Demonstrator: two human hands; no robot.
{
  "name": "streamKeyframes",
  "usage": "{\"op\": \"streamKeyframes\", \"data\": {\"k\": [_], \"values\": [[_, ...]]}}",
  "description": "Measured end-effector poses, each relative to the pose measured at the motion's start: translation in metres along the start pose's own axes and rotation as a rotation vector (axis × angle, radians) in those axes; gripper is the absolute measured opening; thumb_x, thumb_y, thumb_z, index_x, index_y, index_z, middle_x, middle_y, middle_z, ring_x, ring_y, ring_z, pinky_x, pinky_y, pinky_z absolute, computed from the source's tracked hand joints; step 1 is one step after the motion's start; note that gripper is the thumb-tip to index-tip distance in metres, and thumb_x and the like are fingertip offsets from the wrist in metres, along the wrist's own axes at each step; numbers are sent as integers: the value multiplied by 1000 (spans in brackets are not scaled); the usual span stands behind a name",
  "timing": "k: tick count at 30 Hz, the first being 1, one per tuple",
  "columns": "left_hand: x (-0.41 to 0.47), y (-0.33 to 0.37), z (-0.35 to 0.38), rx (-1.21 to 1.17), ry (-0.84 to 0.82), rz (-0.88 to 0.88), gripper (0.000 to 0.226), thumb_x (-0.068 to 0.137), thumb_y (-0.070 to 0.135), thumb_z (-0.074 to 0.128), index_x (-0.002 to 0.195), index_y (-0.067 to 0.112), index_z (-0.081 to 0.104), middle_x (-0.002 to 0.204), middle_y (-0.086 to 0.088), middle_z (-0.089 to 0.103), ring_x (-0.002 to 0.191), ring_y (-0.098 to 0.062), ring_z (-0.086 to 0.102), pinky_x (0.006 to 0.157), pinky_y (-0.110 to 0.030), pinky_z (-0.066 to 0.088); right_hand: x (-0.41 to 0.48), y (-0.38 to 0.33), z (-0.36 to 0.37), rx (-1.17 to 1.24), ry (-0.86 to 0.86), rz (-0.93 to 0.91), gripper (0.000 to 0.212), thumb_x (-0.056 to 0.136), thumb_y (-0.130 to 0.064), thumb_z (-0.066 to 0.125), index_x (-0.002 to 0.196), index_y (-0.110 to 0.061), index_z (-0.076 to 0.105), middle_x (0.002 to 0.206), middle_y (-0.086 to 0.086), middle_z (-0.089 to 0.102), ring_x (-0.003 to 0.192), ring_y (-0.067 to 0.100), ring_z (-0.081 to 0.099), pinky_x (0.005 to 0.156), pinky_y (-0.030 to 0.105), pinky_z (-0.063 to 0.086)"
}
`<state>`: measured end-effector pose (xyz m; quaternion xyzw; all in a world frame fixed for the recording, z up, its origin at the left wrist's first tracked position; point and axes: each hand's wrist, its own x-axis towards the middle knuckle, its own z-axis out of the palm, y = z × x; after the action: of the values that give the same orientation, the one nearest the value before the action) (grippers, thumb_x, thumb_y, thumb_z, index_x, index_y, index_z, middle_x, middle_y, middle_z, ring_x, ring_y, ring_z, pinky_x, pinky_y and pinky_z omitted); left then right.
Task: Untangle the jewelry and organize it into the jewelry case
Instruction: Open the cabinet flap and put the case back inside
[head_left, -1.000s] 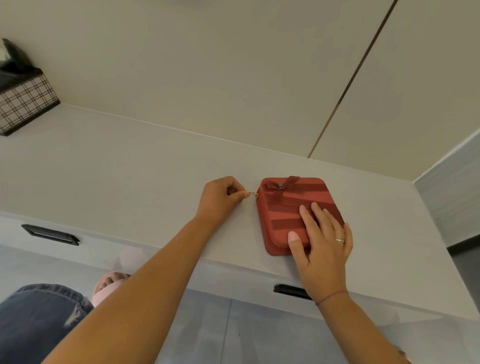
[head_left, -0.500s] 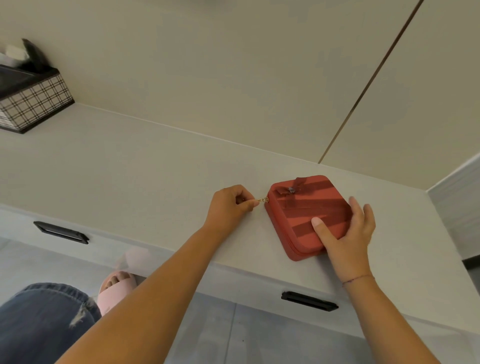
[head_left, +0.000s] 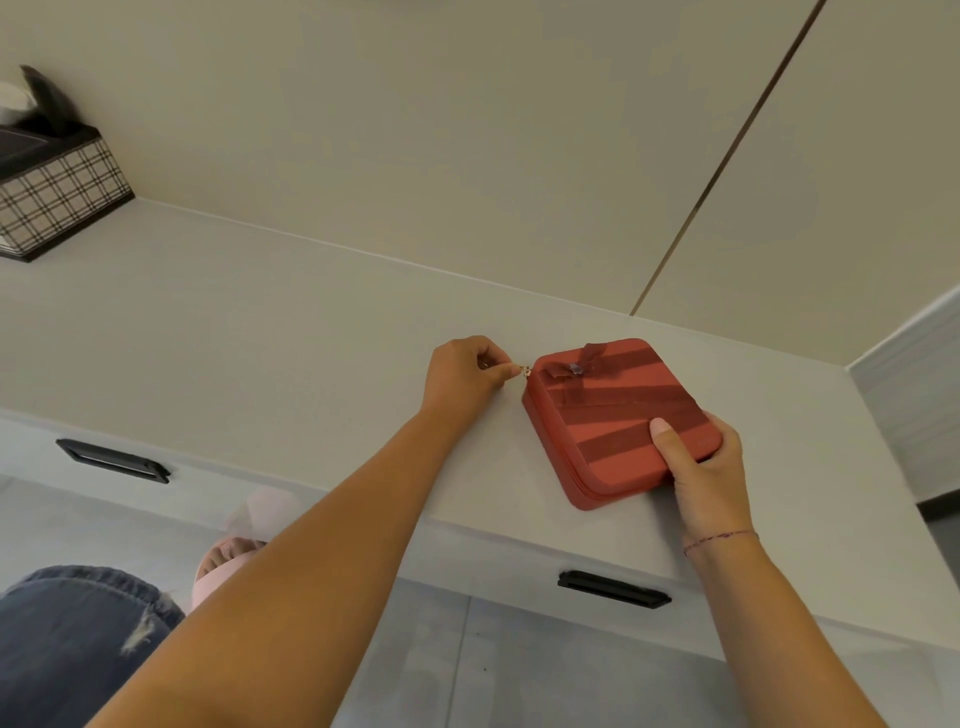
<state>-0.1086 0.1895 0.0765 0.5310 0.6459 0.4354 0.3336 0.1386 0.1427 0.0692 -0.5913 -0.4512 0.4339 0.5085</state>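
**Zipper pull pinched on the closed red case**

A square red fabric jewelry case (head_left: 618, 421) with darker stripes and a small bow lies closed on the pale countertop (head_left: 260, 332), right of centre near its front edge. The left hand (head_left: 462, 376) pinches the small gold zipper pull (head_left: 525, 371) at the case's far left corner. The right hand (head_left: 701, 467) grips the case's near right corner, thumb on top.

The single head-worn view looks steeply down, close over the countertop (head_left: 260, 332) edge.

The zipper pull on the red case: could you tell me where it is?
The zipper pull sits right of centre in the head view, at the far left corner of the case, pinched by the left hand.
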Motion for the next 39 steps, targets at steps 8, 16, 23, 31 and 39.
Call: {"op": "streamKeyframes", "data": {"k": [8, 16, 23, 31, 39], "values": [[-10, 8, 12, -51, 14, -129, 11, 88, 23, 66, 92, 13, 69, 90, 3, 69, 80, -10, 62, 68, -10, 45, -4, -3, 3, 20, -2, -13, 77, 65, -53, 77, 126, -14, 52, 118, 6, 64, 105, 18, 63, 87, 34, 54], [-80, 35, 32, -370, -179, -205, 37, 98, 44, 45, 123, 20, 55, 117, 12, 57, 105, -3, 54, 77, -9, 41, -20, -16, 8, -60, 94, 36, 39, 93, -36, 55, 126, -22, 41, 110, -10, 52, 104, 12, 52, 86, 24, 37], [-90, 40, 26, -365, -224, -192, 41, 95, 31, 55, 135, 29, 46, 126, 6, 57, 114, -13, 56, 95, -30, 49, -74, -12, 11, -65, 65, 9, 38, 95, -30, 51, 131, -22, 44, 122, -11, 51, 110, 6, 49, 91, 22, 37], [-183, 17, 23, -426, 351, -318, 12, 94, 21, 56, 104, 23, 62, 99, 9, 64, 92, -6, 60, 83, -17, 48, -141, 19, -22, 61, 386, 140, 12, 91, -12, 54, 83, -15, 62, 82, 1, 64, 82, 19, 59, 82, 32, 48], [-204, -26, 83, -709, -101, -909, 18, 99, 21, 48, 115, 14, 56, 118, -4, 60, 110, -18, 54, 96, -32, 42, -126, 84, -34, 409, 207, 648, 12, 95, -7, 49, 101, -14, 56, 95, 2, 58, 97, 18, 55, 83, 28, 42]]}}
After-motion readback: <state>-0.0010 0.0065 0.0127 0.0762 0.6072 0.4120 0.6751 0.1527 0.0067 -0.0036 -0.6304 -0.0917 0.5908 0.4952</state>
